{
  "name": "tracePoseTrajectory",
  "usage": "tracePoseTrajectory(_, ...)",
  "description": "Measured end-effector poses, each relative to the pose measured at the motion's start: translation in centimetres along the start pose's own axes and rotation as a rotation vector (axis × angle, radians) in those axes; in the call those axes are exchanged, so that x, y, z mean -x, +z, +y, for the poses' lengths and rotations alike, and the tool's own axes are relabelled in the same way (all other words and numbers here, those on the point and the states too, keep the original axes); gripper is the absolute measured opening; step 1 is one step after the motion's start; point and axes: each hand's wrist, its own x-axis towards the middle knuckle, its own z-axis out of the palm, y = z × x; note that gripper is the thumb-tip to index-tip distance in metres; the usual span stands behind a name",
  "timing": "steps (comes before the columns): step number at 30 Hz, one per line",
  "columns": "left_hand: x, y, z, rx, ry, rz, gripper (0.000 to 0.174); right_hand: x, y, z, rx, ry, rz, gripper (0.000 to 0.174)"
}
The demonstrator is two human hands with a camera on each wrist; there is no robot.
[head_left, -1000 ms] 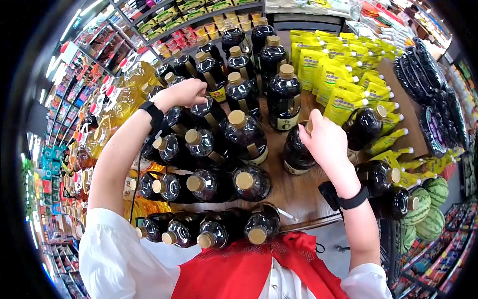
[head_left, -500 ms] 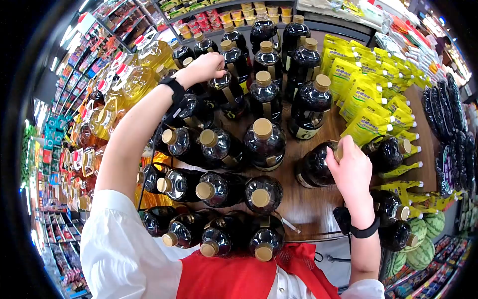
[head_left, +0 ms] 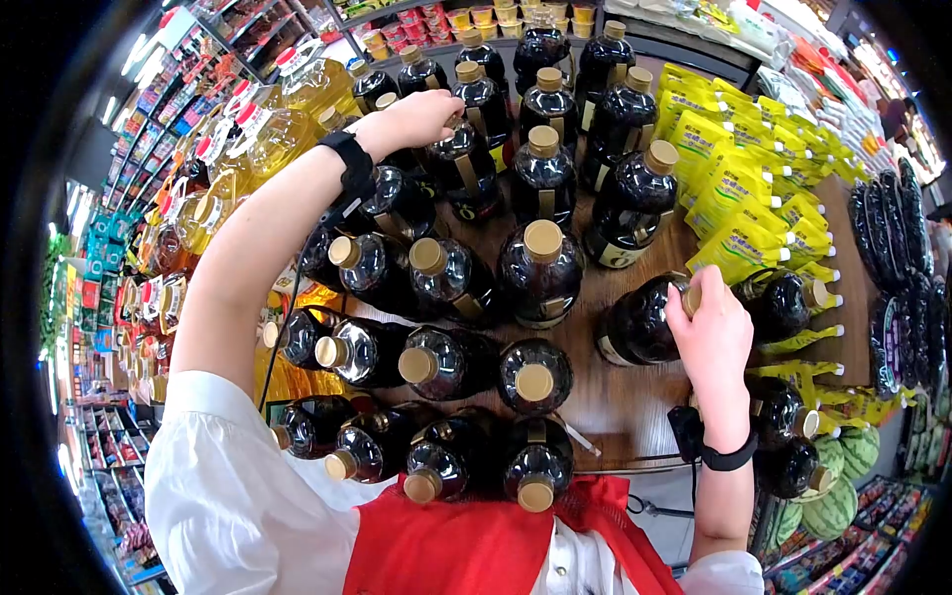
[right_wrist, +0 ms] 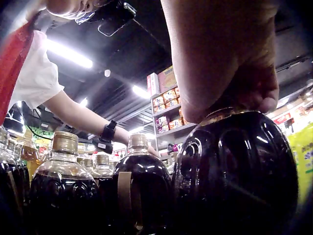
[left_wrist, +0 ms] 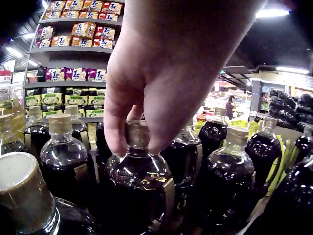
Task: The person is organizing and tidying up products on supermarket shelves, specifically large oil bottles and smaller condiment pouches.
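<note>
In the head view, my left hand reaches to the back left among rows of dark sauce bottles with gold caps. Its thumb and fingers pinch the cap of one sauce bottle, which stands upright with others close around it. My right hand grips the cap of another sauce bottle at the right of the wooden table. That bottle leans in the head view, its cap toward my palm, and it fills the right of the right wrist view. The fingers of my right hand partly hide its cap.
Yellow spouted pouches stand in rows at the back right. Large jugs of golden oil line the left side. A thin white stick lies near the table's front edge. Watermelons sit lower right, and black-wrapped packs are at far right.
The head view has shifted, so most things on the table appear farther right. Each hand keeps hold of the same bottle's cap.
</note>
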Motion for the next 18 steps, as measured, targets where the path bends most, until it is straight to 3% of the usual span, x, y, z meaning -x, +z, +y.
tracePoseTrajectory(4,0.3,-0.1,-0.3,0.011,0.063,-0.019,0.033,0.1,0.1,0.0,-0.015,-0.008,0.032,0.029)
tracePoseTrajectory(6,0.4,-0.1,0.3,0.079,-0.055,-0.058,0.034,0.2,0.1,0.0,-0.012,0.0,0.037,0.029)
tracePoseTrajectory(12,1.3,-3.0,1.9,0.065,0.065,-0.267,0.035,0.3,-0.1,0.1,-0.006,0.012,0.052,0.03)
tracePoseTrajectory(14,1.9,-2.3,1.4,0.067,0.135,-0.265,0.034,0.2,0.0,0.1,-0.025,-0.013,0.054,0.03)
tracePoseTrajectory(18,3.6,-2.9,3.6,0.168,0.107,-0.277,0.034,0.1,-0.1,-0.1,-0.014,0.008,0.032,0.031)
